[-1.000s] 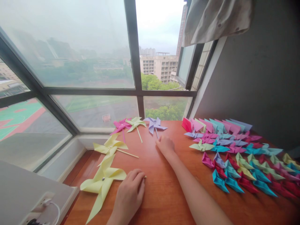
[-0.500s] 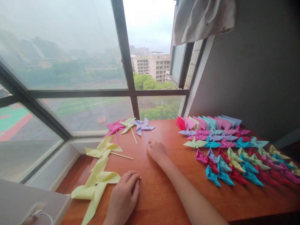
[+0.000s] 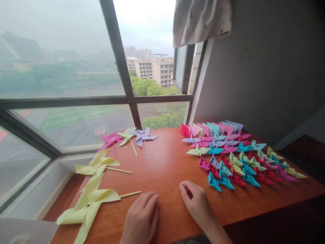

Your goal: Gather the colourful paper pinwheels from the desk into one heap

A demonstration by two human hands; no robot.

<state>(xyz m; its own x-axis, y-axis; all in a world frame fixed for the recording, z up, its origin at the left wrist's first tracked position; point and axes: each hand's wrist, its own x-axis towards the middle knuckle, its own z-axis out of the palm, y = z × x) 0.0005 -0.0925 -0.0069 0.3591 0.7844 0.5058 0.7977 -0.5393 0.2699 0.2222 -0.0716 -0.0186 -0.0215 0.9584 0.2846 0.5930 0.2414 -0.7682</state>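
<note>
My left hand point(image 3: 141, 215) rests on the table's front part, its fingers curled together and holding nothing I can see. Just left of it lies the large yellow pinwheel point(image 3: 88, 204), whose stick ends beside my knuckles. My right hand point(image 3: 196, 202) is loosely closed above the wood, thumb against the fingertips, with only a gap inside. Further back, a purple pinwheel point(image 3: 144, 136) lies with its stick towards me. A pale green pinwheel point(image 3: 127, 136) and a pink pinwheel point(image 3: 112, 138) lie left of it. A second yellow pinwheel point(image 3: 98, 166) sits between those and the large one.
Rows of folded paper boats point(image 3: 225, 183), paper cranes point(image 3: 199, 150) and paper planes point(image 3: 203, 129) cover the right side of the brown table point(image 3: 165, 169). Windows point(image 3: 63, 51) stand behind and to the left. A curtain point(image 3: 203, 22) hangs above, beside a grey wall point(image 3: 266, 67).
My right hand has let go of the purple pinwheel's stick and drawn back towards me. My left hand has shifted slightly off the yellow pinwheel's stick. The view has turned rightward.
</note>
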